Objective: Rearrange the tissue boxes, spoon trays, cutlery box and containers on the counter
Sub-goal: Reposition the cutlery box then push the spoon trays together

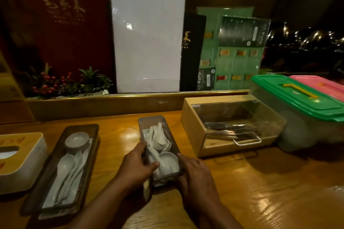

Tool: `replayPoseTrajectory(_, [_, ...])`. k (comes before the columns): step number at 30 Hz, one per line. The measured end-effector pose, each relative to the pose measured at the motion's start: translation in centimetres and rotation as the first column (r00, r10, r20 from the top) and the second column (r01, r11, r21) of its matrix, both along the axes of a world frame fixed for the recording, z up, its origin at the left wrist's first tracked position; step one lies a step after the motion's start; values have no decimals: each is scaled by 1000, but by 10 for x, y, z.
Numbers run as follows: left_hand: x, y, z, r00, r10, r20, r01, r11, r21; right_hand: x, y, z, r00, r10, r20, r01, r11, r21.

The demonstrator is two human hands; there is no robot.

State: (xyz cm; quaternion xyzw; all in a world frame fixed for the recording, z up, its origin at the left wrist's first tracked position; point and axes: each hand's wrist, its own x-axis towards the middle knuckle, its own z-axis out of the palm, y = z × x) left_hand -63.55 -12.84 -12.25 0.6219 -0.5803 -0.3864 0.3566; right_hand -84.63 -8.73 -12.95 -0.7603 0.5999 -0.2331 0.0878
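Both hands, L [138,165] & R [193,173], fingers gripping middle spoon tray [160,147] on counter [260,182].

Both hands, left [138,165] and right [195,173], curl inward, fingers gripping.

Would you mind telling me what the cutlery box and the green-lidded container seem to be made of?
The cutlery box looks like pale wood with a matte finish, fronted by a clear, glossy lid, probably acrylic, since the metal cutlery shows through it. The green-lidded container appears to be translucent plastic with a smooth opaque green plastic lid.
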Motion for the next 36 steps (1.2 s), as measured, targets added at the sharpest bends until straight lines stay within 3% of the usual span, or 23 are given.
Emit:
replayPoseTrajectory(6, [-28, -20, -6, 985, -58, -160, 64, 997, 37, -29, -7, 1, 976, -26, -217, 18, 999, -42])
replayPoseTrajectory(11, [-49, -34, -7, 983, -83, -161, 85, 996, 3, -45, -12, 0, 985, -58, -164, 41, 993, -106])
replayPoseTrajectory(25, [-60, -51, -8, 948, -83, -307, 122, 986, 109, -50, -18, -1, 982, -89, -169, 72, 992, -106])
replayPoseTrajectory(36, [-63, -54, -5, 947, -78, -312, 123, 984, 126, -48, -21, -1, 988, -78, -134, 66, 993, -94])
